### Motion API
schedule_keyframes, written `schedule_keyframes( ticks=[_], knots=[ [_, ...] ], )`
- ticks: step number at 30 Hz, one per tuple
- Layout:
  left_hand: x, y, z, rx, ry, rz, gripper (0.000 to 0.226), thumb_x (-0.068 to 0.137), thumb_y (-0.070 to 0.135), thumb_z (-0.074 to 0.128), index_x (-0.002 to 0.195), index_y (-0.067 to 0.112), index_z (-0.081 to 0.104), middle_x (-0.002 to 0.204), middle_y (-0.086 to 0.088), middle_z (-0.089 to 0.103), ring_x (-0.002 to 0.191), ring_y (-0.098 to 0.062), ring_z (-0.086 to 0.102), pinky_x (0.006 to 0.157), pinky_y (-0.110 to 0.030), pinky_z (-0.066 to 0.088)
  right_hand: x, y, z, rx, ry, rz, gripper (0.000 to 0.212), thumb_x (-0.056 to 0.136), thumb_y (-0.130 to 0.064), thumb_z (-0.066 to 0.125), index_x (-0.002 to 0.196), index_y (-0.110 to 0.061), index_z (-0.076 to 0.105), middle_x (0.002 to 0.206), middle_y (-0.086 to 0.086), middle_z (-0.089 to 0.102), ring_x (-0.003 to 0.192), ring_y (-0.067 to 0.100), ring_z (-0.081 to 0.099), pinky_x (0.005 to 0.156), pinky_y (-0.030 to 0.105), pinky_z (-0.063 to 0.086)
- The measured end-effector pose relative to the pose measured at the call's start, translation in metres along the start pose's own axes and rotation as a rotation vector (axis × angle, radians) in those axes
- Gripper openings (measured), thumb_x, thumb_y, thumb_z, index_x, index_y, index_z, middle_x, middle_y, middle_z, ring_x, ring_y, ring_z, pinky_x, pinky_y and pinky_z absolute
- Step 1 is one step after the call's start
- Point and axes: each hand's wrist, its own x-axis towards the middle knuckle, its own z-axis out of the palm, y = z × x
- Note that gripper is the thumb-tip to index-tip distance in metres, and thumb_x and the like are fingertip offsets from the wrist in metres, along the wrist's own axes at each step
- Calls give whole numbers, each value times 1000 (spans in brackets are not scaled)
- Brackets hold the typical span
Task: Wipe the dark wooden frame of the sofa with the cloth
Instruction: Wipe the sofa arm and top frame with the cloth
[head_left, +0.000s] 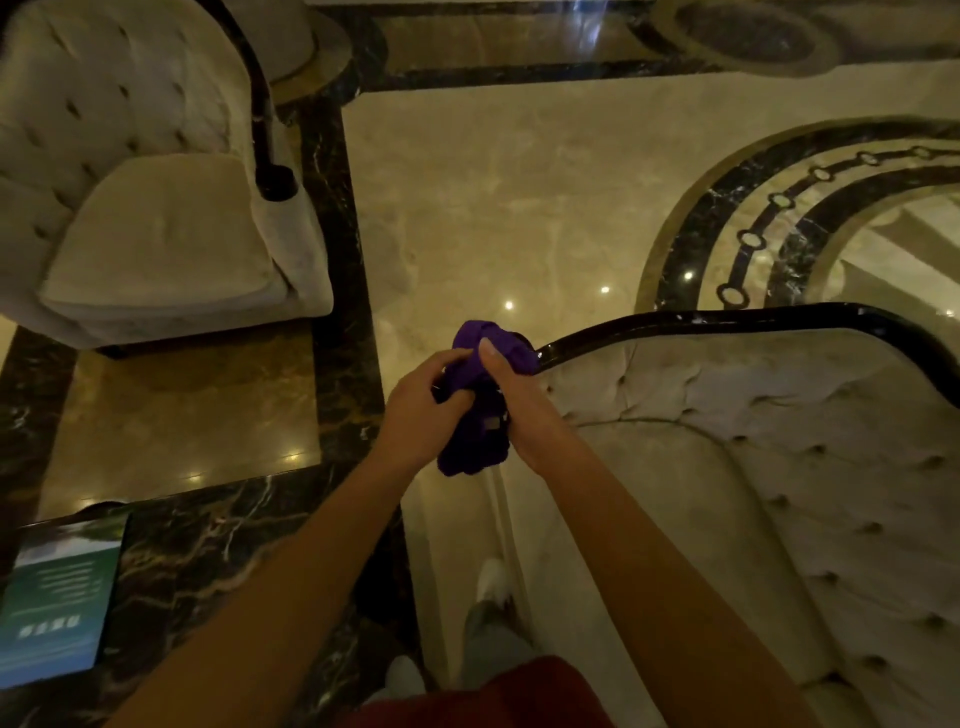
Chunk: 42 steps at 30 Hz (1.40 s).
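Observation:
A bunched purple cloth (475, 415) is held between both hands in the middle of the view. My left hand (423, 400) grips its left side and my right hand (519, 400) grips its right side, thumb up over the top fold. The cloth's upper end lies against the near end of the dark wooden frame (727, 317), a glossy black rail curving along the top of the cream tufted sofa (779, 493) on the right. The part of the rail under the cloth is hidden.
A second cream tufted armchair (156, 234) with its own dark rail stands at the upper left. Polished marble floor (493, 208) with black inlay bands lies between the seats. A green printed sign (57, 603) sits at the lower left. My white shoes (491, 582) stand beside the sofa.

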Motion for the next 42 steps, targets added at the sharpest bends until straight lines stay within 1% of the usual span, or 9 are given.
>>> schedule_keyframes(
  ticks=[4,8,13,16,19,25,31,35,42],
  knots=[
    [46,9,21,-288,-96,-209,18,101,14,58,116,18,68,105,-4,76,94,-25,75,71,-26,60,51,-9,-37,172,172,91,71,83,-67,68,138,-21,57,127,7,69,115,29,68,102,54,54],
    [93,8,33,-307,50,-298,15,103,27,57,108,17,66,99,-3,79,92,-25,76,75,-33,62,87,-13,-82,534,241,159,17,104,-39,55,111,-27,65,108,-4,69,87,11,72,72,32,59],
    [136,-1,68,106,-53,-60,35,97,38,65,132,34,59,137,12,56,123,-7,52,97,-24,44,111,-22,-98,716,211,139,34,97,-49,61,112,-24,78,113,6,77,95,19,78,75,36,64],
    [152,-11,88,488,-97,157,43,98,31,65,139,22,59,147,-4,52,136,-22,45,112,-34,37,131,-16,-97,733,164,198,66,86,-60,72,135,-17,67,137,16,67,125,34,65,100,49,56],
    [173,-25,94,621,-218,314,44,96,27,67,138,16,62,148,-13,55,137,-32,46,117,-41,31,151,-7,-99,713,259,194,56,91,-55,70,128,-14,71,129,16,73,114,30,73,87,41,62],
    [243,-65,73,288,-214,44,21,98,35,64,114,25,73,112,8,73,101,-5,64,88,-29,53,190,-6,-114,481,608,306,62,83,-56,77,132,-22,62,119,4,74,110,33,69,95,53,57],
    [284,-140,72,281,-247,-218,45,104,47,49,146,30,51,152,2,52,132,-21,54,106,-42,48,229,-15,-160,228,700,299,80,88,-76,51,148,-23,53,143,6,62,130,31,60,109,55,48],
    [294,-180,99,110,-292,-500,56,106,48,41,158,29,31,164,-1,34,146,-25,39,116,-39,35,260,0,-164,-148,634,163,25,100,-55,58,104,-31,67,106,-4,73,102,18,70,85,39,59],
    [289,-228,136,-200,-262,-791,55,104,60,33,156,44,30,163,5,34,143,-27,42,110,-59,42,308,65,-141,-732,626,-169,42,100,-53,56,94,-13,66,87,5,68,74,16,64,63,37,54]
  ],
)
